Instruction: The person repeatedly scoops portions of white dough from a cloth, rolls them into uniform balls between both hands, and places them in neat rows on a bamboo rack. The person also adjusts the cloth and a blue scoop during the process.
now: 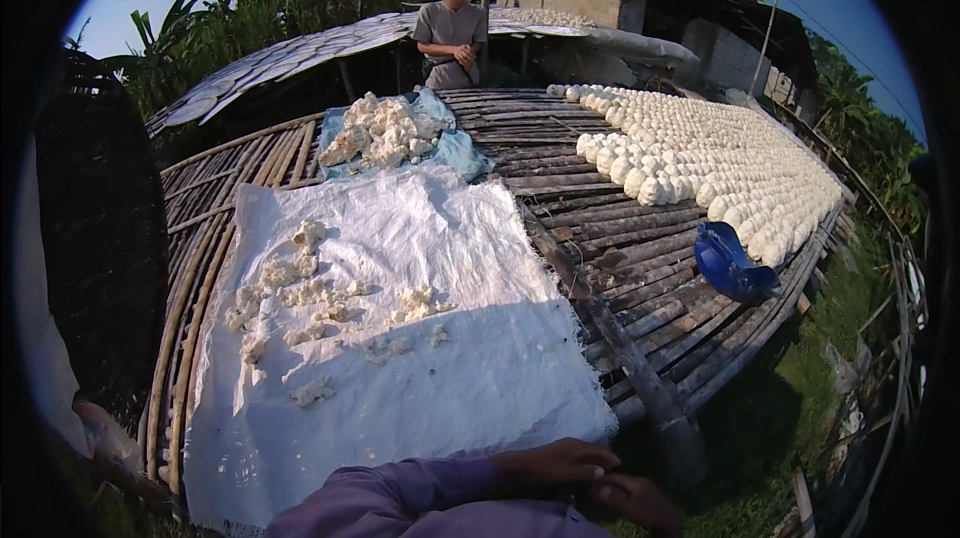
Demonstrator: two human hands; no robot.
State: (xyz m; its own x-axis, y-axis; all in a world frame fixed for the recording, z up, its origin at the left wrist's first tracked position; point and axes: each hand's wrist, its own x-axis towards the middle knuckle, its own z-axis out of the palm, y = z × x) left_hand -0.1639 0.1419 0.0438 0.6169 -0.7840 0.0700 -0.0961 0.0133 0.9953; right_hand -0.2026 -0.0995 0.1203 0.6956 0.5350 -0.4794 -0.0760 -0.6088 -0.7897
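At the lower edge, my left hand (562,460) reaches out of a purple sleeve, its fingers bent together and pointing right. Close against it, my right hand (637,501) lies in shadow with its fingers curled towards the left one. Anything between the two hands is hidden from view. Just beyond them, a white woven sheet (490,378) covers part of a slatted bamboo platform. Cream-coloured crumbly lumps (310,283) are scattered over the sheet. Behind it, a bigger heap of similar lumps (388,130) rests on a blue sheet (462,153).
Rows of white rounded pieces (730,158) cover the platform's right side, with a blue plastic vessel (735,263) beside them. A thick pole (630,338) runs along the bamboo slats (560,173). Across the platform stands a person (450,38), hands together. A dark mesh panel (105,268) stands at left.
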